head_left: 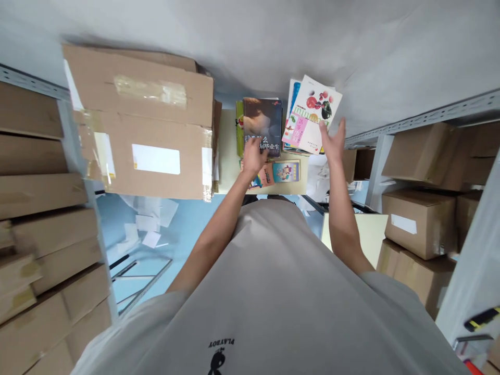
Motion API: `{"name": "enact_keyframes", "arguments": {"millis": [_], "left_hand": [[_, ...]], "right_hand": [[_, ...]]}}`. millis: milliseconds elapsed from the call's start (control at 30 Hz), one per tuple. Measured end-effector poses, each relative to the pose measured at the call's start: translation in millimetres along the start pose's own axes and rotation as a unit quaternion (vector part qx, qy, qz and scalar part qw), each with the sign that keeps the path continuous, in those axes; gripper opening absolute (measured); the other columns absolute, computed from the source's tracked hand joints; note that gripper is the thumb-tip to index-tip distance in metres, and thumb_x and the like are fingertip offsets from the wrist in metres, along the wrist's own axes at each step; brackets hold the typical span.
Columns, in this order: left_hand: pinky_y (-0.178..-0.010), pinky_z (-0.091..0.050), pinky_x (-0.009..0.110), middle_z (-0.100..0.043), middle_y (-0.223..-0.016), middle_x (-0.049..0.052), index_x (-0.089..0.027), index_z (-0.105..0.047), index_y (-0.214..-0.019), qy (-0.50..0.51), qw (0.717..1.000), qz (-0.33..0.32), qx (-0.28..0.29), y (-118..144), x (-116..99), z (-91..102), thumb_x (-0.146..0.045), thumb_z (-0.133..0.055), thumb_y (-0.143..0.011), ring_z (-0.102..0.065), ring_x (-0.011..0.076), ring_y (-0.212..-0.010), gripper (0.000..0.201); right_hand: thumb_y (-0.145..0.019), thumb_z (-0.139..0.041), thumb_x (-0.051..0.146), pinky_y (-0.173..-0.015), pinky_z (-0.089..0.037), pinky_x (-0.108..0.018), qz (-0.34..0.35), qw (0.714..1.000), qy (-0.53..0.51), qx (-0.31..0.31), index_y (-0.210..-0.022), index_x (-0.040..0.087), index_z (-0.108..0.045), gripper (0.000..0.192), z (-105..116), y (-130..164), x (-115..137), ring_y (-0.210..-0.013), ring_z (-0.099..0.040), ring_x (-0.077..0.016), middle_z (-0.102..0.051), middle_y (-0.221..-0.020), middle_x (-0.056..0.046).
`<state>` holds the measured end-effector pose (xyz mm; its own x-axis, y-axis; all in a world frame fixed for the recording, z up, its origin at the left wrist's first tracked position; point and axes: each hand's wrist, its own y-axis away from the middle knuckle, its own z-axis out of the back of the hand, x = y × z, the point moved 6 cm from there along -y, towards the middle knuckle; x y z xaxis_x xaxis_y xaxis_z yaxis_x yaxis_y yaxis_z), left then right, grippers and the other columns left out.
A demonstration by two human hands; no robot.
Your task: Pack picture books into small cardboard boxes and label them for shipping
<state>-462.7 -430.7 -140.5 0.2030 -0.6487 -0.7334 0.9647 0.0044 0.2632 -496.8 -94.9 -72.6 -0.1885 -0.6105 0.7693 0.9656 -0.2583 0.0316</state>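
**Two hands at stacks of books on a pale worktop**

Your left hand (253,156) rests on a dark-covered paperback book with white lettering (262,125), fingers curled over its near edge in a narrow grip, seemingly to steady or lift it. Your right hand (333,140) is spread wide, palm against the edge of a white glossy book printed with red fruit (312,117); it touches but does not close on it, as if squaring the pile. That book tops a slanted stack at the far right of the pale cream worktop (226,156). Below the dark book lie an orange booklet (267,176) and a small blue picture book (286,171). To the left sits a large taped brown cardboard box with a white label (144,130), flaps shut, contents hidden. Closed cartons (420,219) fill the grey metal shelves (429,117) on the right.
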Motion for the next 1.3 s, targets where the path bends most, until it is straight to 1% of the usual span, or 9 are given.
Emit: {"name": "enact_keyframes", "arguments": {"millis": [133, 267, 333, 433, 667, 800, 1000, 1200, 1300], "left_hand": [[-0.134, -0.052, 0.057, -0.079, -0.139, 0.024, -0.016, -0.079, -0.132, 0.047, 0.986, 0.146, -0.063, -5, 68, 28.2, -0.019, -0.083, -0.094, -0.073, 0.0421, -0.141, 0.038], [-0.131, -0.055, 0.06, -0.08, -0.122, 0.02, -0.021, -0.079, -0.111, 0.097, 0.985, 0.134, -0.042, -14, 84, 25.2, -0.028, -0.088, -0.089, -0.074, 0.0425, -0.134, 0.024], [-0.135, -0.051, 0.062, -0.078, -0.127, 0.022, -0.023, -0.079, -0.108, 0.114, 0.986, 0.091, -0.078, -15, 78, 25.0, -0.031, -0.086, -0.092, -0.071, 0.0435, -0.139, 0.019], [-0.137, -0.048, 0.06, -0.078, -0.13, 0.022, -0.024, -0.078, -0.108, 0.156, 0.972, 0.104, -0.14, -15, 78, 25.9, -0.036, -0.079, -0.1, -0.069, 0.0423, -0.144, 0.015], [-0.132, -0.052, 0.06, -0.082, -0.128, 0.023, -0.025, -0.071, -0.1, 0.174, 0.952, 0.228, -0.104, -28, 92, 26.1, -0.032, -0.073, -0.097, -0.074, 0.0418, -0.142, 0.008], [-0.126, -0.058, 0.061, -0.084, -0.105, 0.017, -0.03, -0.06, -0.085, 0.211, 0.94, 0.235, -0.125, -31, 76, 34.2, -0.03, -0.076, -0.095, -0.078, 0.0445, -0.136, 0.019], [-0.138, -0.048, 0.064, -0.072, -0.145, 0.023, -0.026, -0.064, -0.112, 0.196, 0.969, 0.109, -0.104, -21, 25, 58.7, -0.034, -0.071, -0.111, -0.066, 0.0444, -0.153, 0.01], [-0.13, -0.057, 0.054, -0.066, -0.138, 0.015, -0.027, -0.062, -0.117, 0.197, 0.969, -0.032, -0.142, 8, -28, 135.3, -0.059, -0.075, -0.114, -0.064, 0.0398, -0.154, 0.034], [-0.126, -0.059, 0.053, -0.071, -0.127, 0.012, -0.025, -0.064, -0.117, 0.197, 0.961, -0.053, -0.188, 29, -41, 183.0, -0.061, -0.077, -0.112, -0.073, 0.0335, -0.136, 0.038]], "right_hand": [[-0.116, -0.049, 0.084, -0.147, -0.036, -0.074, -0.038, 0.989, -0.13, 0.062, -0.186, 0.034, -0.05, 0.086, -10, 63, 55, -0.192, -0.017, -0.0381, -0.045, -0.193, -0.01], [-0.113, -0.065, 0.079, -0.149, -0.039, -0.067, 0.023, 0.968, -0.115, 0.222, -0.167, 0.034, -0.072, 0.07, -84, 117, 112, -0.178, -0.048, -0.0409, -0.068, -0.176, -0.011], [-0.116, -0.061, 0.074, -0.152, -0.035, -0.064, 0.036, 0.959, -0.025, 0.279, -0.169, 0.028, -0.072, 0.071, -126, 124, 113, -0.177, -0.05, -0.0402, -0.065, -0.18, -0.014], [-0.119, -0.059, 0.06, -0.155, -0.023, -0.068, 0.005, 0.941, 0.112, 0.318, -0.181, 0.018, -0.058, 0.075, -169, 117, 89, -0.187, -0.03, -0.0438, -0.046, -0.194, -0.017], [-0.112, -0.071, 0.039, -0.154, -0.019, -0.07, -0.044, 0.918, 0.235, 0.316, -0.187, 0.009, -0.047, 0.085, -190, 109, 73, -0.191, -0.009, -0.0512, -0.018, -0.204, -0.021], [-0.111, -0.073, 0.036, -0.153, -0.021, -0.072, -0.046, 0.903, 0.276, 0.327, -0.191, 0.013, -0.042, 0.089, -190, 110, 83, -0.19, -0.014, -0.0526, -0.014, -0.204, -0.022], [-0.112, -0.061, 0.023, -0.148, -0.036, -0.067, -0.021, 0.92, 0.257, 0.294, -0.196, 0.017, -0.026, 0.091, -188, 106, 92, -0.181, -0.039, -0.0488, -0.023, -0.202, -0.024], [-0.114, -0.057, 0.029, -0.147, -0.036, -0.07, -0.026, 0.924, 0.242, 0.296, -0.183, 0.015, -0.057, 0.071, -195, 104, 93, -0.179, -0.037, -0.0501, -0.032, -0.199, -0.021], [-0.118, -0.056, 0.048, -0.146, -0.038, -0.07, -0.036, 0.938, 0.17, 0.301, -0.167, 0.011, -0.071, 0.063, -201, 98, 98, -0.176, -0.044, -0.0495, -0.053, -0.187, -0.025]]}}
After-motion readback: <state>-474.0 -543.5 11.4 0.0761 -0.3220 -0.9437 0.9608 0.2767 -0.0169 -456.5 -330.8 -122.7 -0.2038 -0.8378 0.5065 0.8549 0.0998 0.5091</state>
